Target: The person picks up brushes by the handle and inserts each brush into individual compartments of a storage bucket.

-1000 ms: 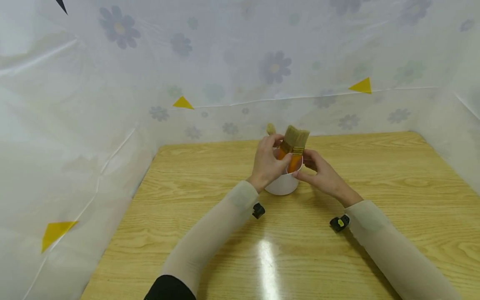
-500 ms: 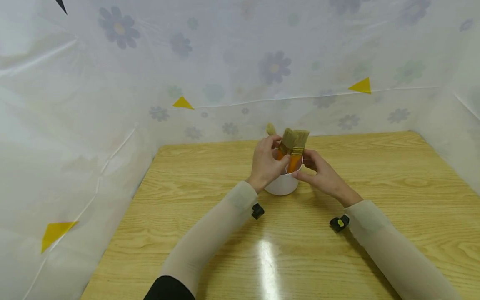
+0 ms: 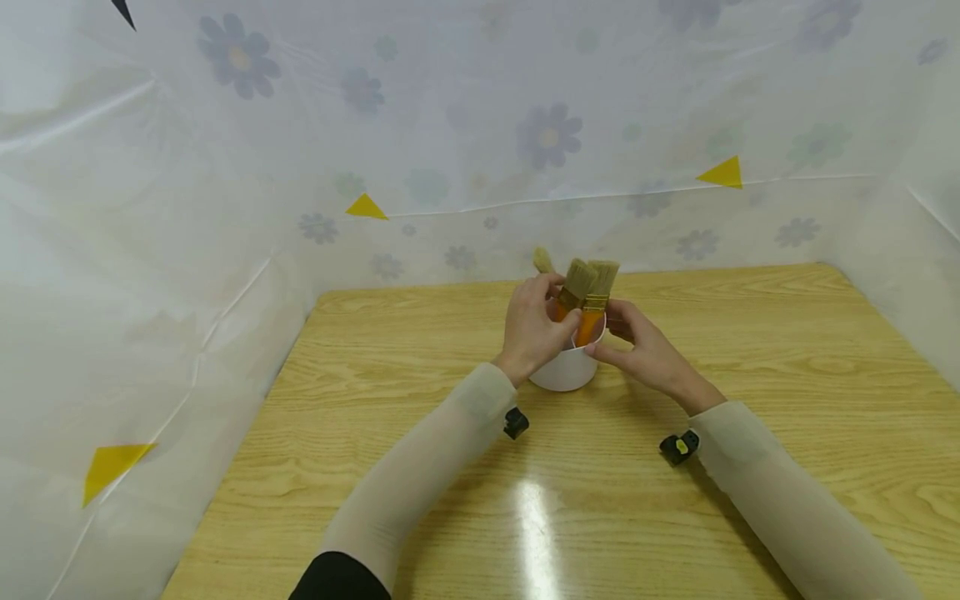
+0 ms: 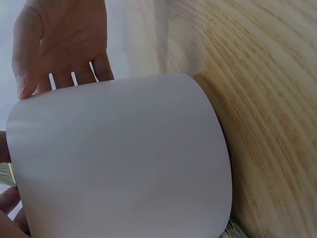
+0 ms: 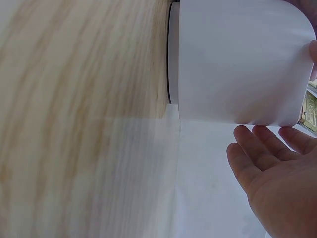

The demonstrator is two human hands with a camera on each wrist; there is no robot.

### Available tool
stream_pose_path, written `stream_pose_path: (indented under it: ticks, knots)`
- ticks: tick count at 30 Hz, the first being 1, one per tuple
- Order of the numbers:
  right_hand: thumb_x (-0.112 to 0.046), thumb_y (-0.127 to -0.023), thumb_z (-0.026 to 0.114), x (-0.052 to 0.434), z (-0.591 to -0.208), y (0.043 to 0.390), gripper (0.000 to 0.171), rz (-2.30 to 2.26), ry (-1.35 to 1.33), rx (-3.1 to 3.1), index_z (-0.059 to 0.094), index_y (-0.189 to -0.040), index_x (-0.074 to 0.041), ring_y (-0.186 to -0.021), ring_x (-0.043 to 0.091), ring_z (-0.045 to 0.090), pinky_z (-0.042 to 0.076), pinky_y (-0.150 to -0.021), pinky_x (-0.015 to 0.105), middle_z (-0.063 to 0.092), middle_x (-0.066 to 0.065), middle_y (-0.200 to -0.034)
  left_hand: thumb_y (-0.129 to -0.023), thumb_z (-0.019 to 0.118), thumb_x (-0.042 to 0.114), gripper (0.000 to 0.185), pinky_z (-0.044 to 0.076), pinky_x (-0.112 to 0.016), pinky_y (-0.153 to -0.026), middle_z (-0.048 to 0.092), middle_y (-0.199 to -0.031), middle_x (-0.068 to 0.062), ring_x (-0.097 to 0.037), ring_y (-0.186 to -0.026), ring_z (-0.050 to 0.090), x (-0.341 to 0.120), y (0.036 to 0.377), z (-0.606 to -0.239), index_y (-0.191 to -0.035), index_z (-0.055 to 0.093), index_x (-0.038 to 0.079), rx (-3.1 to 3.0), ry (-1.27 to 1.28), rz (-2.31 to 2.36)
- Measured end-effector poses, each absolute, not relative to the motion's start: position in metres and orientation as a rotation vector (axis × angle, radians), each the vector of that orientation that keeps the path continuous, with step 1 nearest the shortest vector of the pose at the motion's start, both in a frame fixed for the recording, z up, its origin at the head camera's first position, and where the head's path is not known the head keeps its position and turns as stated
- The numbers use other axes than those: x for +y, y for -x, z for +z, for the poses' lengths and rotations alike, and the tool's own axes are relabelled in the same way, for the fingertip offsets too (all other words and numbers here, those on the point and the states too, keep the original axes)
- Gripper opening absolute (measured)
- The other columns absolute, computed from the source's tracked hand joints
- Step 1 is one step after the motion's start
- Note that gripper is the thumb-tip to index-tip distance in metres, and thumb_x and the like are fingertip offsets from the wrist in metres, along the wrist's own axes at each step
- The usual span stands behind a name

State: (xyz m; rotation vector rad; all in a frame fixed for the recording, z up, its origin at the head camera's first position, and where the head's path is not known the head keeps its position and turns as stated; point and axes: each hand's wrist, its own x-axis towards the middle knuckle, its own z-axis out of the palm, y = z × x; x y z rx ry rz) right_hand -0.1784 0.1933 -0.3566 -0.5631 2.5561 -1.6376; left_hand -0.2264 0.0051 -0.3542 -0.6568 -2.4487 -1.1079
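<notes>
A white pot [image 3: 558,372] stands upright on the wooden table with paintbrushes in it, bristles up. My left hand [image 3: 534,323] is at its rim, thumb and fingers pinching a flat paintbrush [image 3: 577,277] with an orange handle. Just right of that brush leans a second flat paintbrush [image 3: 603,277]. Behind the left fingers rises a brush with a rounded tip [image 3: 542,260]. My right hand [image 3: 647,354] holds the pot's right side, thumb at the near rim and fingertips on the far wall. In the right wrist view, several fingertips [image 5: 240,131] meet the pot wall.
The wood-grain table [image 3: 375,417] runs back to a pale plastic sheet [image 3: 450,125] with a flower print. Yellow triangles, one of them a yellow marker [image 3: 367,207], are on the sheet. A bright reflection lies on the table's near part.
The left flat paintbrush has sunk slightly into the pot in the left hand's fingers, its bristles now lower. The right hand and the pot have stayed put.
</notes>
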Motion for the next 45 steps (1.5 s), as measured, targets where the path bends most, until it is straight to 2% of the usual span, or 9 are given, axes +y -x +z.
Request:
stream_pose_path:
  ticks: [27,37,45]
  knots:
    - [-0.018,-0.091,0.066,0.194,-0.356,0.1777,0.07,-1.647,0.561,2.549,0.027,-0.146,-0.002,-0.132,0.033,0.036,0.025,-0.11,0.053,0.038,0.017,-0.141,-0.086,0.068,0.024,0.035,0.044,-0.03,-0.084,0.059,-0.106,-0.002,-0.015,-0.096,0.051,0.0053,0.2261,-0.3522,-0.118,0.06,0.011,-2.524,0.632,-1.142]
    - [-0.017,-0.091,0.066,0.1941,-0.3574,0.1788,0.07,-1.651,0.573,2.543,0.027,-0.146,-0.002,-0.132,0.033,0.036,0.024,-0.11,0.053,0.037,0.017,-0.142,-0.086,0.069,0.021,0.038,0.044,-0.031,-0.088,0.06,-0.108,-0.006,-0.018,-0.099,0.053,0.0015,0.2265,-0.3518,-0.12,0.06,0.007,-2.506,0.655,-1.177]
    - [-0.02,-0.091,0.066,0.1946,-0.3577,0.1793,0.071,-1.646,0.562,2.533,0.026,-0.147,-0.003,-0.133,0.033,0.035,0.024,-0.11,0.052,0.036,0.016,-0.143,-0.084,0.07,0.018,0.037,0.044,-0.03,-0.085,0.06,-0.107,-0.008,-0.019,-0.096,0.053,-0.0028,0.225,-0.349,-0.118,0.062,0.005,-2.462,0.678,-1.152]
